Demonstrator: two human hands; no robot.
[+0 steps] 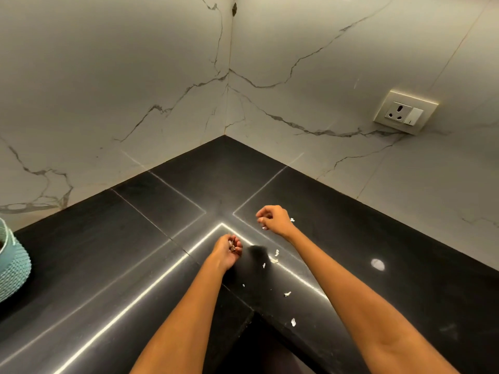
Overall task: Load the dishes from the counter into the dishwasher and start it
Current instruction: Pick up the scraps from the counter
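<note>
- Spanning the lower view: black L-shaped tabletop (378,225), meeting veined marble walls (108,76) at the corner; no dishes and no dishwasher showing anywhere, so location of both unknown.
- Sitting at far left edge: teal woven basket (12,268), well apart from both hands; contents not readable.
- Mounted on right wall: socket plate (405,111), nothing plugged in.
- Hovering near the tabletop's inner corner: left hand (226,252), palm up and fingers cupping small scraps, probably serving as the collecting hand.
- Reaching just beyond it: right hand (272,220), fingers curling into a pinch on a white scrap, likely picking litter piece by piece.
- Lying scattered between and below the hands: white scraps (276,252), several more trailing toward the tabletop edge.
- Looking like a crumb clean-up, not loading.
</note>
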